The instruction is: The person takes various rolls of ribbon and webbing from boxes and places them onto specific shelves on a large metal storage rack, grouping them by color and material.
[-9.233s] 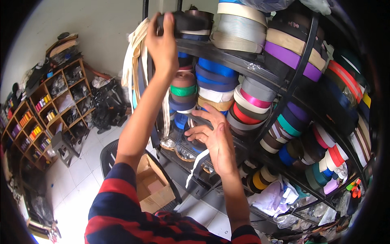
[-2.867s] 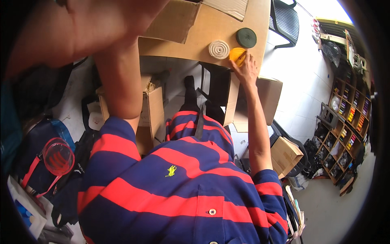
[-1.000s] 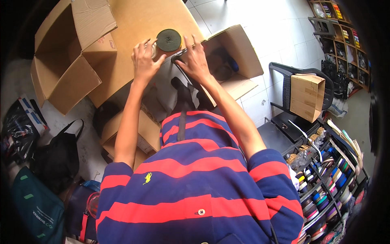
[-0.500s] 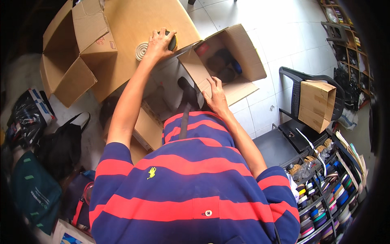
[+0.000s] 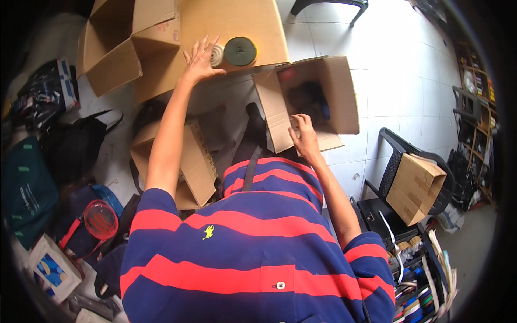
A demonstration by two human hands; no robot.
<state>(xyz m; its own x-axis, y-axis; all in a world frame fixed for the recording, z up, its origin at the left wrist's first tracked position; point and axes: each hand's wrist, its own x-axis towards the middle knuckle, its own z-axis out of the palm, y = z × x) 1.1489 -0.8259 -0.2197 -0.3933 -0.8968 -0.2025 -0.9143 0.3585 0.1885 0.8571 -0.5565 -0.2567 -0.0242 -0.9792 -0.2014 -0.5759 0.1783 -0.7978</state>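
My left hand (image 5: 200, 63) is open over the table, fingers spread. Its thumb side overlaps a cream coiled roll (image 5: 217, 55), which is partly hidden behind it. Right of that roll lies a dark green roll (image 5: 240, 51) with a yellowish edge, flat on the table and apart from my hand. My right hand (image 5: 305, 139) has bent fingers closed on the near flap of an open cardboard box (image 5: 342, 97). Inside the box are dark rolls (image 5: 307, 98) and something blue, too shadowed to make out fully.
The wooden table (image 5: 231, 19) carries another open carton (image 5: 110, 62) at its left. A third carton (image 5: 196, 161) sits below the table. Bags (image 5: 70, 142) crowd the left floor. To the right stand a black chair (image 5: 390, 156) with a paper bag (image 5: 416, 188) and a rack of colourful rolls (image 5: 417, 301).
My left hand has let go of the dark green roll and moved left, fingers spreading. The green roll now lies beside the cream one. My right hand stays at the box flap. The view has shifted.
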